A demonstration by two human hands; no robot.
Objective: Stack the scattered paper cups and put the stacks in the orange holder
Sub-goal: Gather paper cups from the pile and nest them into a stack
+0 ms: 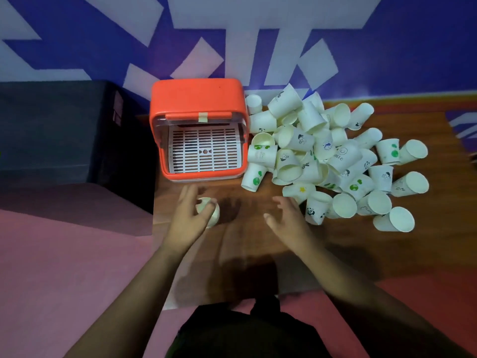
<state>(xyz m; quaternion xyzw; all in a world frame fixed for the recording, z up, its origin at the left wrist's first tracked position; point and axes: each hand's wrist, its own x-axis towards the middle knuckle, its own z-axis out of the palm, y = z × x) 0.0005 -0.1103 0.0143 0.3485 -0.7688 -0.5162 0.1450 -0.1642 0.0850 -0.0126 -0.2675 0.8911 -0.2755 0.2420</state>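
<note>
A person sits at a brown wooden table (245, 244) and looks down at both hands. The left hand (189, 215) is wrapped around one white paper cup (213, 211). The fingers curl over the top of the cup, so only part of it shows. It is too blurry to tell if the cup touches the table.

The right hand (289, 218) is open. Its fingers are spread wide and hold nothing. It hangs over the table, just beside the near edge of the big pile of cups (322, 153).

The pile lies on the right half of the table. Many white cups are there, all mixed up. Most lie on their sides and some rest on top of others. Some have green dots, and some have small black drawings. One says "HELLO" on its side. None of them are stacked yet.

The orange holder (197, 99) stands at the back of the table, to the left of the pile. The closest cups are just beside its right wall. Its front is open, and a white tray with slots (205, 151) lies inside on the bottom. No cups are in it. A small bit of tape (203, 117) sits on the edge of its top.

Behind the table there is a blue and white wall (258, 34). A dark box (64, 130) stands to the left of the table.
</note>
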